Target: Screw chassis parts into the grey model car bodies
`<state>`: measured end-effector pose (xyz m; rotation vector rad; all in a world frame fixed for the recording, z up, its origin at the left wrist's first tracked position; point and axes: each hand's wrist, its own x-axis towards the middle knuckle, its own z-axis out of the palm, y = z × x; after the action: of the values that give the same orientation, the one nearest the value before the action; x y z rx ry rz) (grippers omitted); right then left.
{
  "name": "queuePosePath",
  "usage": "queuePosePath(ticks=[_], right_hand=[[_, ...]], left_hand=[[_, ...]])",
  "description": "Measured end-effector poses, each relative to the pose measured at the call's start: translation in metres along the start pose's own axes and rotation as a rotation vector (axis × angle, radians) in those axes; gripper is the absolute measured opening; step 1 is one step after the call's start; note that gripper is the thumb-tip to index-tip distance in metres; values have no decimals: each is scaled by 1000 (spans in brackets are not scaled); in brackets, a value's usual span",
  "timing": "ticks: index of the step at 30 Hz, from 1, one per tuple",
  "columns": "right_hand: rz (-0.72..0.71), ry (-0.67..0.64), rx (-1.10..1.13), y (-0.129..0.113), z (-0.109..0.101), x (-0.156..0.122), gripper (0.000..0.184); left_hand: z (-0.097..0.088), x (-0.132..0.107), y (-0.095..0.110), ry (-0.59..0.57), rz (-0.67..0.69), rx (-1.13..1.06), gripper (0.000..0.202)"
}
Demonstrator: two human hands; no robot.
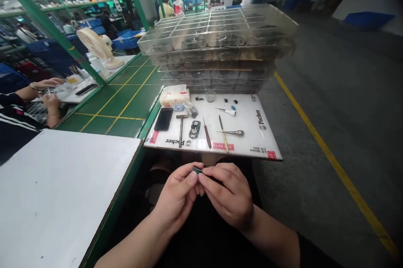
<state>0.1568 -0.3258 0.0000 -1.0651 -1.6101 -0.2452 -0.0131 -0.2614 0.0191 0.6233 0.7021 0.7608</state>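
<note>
A small black part [197, 170] is pinched between the closed left hand [178, 196] and right hand [227, 196], just off the near edge of the white work mat [248, 134].

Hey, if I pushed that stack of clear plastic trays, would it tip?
The stack of clear plastic trays probably would: it stands tall, and the top tray seems to overhang those below. The thin, rigid-looking tray walls might also crack if it fell.

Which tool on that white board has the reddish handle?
The slim pointed tool right of the model car; the others' handles are white, pale or metal.
</note>
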Motion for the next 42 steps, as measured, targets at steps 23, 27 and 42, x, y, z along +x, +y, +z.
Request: queuePosePath(ticks=[23, 27, 42], right_hand=[[890, -663, -528, 108, 76, 58, 57], [833, -463, -207, 81, 32, 54, 59], [319, -457, 157, 27, -21, 43, 25]], left_hand=[[-62, 5, 16, -73, 137, 321, 35], [-65, 5, 31, -30, 301, 459, 20], [-55, 24, 45, -135, 782, 519, 17]])
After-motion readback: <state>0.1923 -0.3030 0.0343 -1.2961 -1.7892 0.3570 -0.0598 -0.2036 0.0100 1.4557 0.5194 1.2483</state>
